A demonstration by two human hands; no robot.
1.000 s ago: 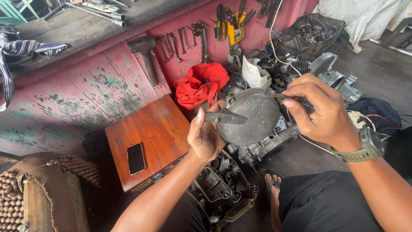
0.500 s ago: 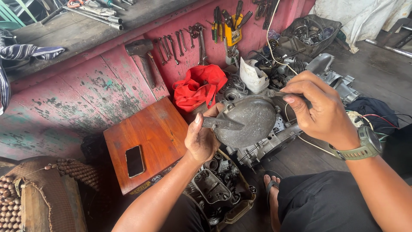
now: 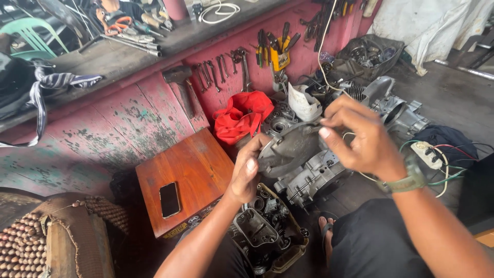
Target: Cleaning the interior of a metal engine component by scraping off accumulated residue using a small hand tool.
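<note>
From my remote view, at far left I see a beaded seat cover (image 3: 23, 247), then a small wooden stool (image 3: 193, 167) with a black phone (image 3: 170, 199) lying flat on it. Next, my left hand (image 3: 246, 172) is curled on the near-left edge of a grey engine cover (image 3: 288, 150), thumb pressed on its face. The cover sits just above the engine block (image 3: 314, 177), at centre. My right hand (image 3: 360, 136) pinches the cover's far-right rim with fingers bent; I cannot tell how tightly.

To handle it well, I judge both hands should keep the cover level and square to the block, with fingers off the mating edge.

Near centre, an open metal casing (image 3: 267, 234) holds small dark parts. Far right, a dark tray (image 3: 385, 61) holds more engine parts. A red cloth (image 3: 242, 119) lies behind the cover.
</note>
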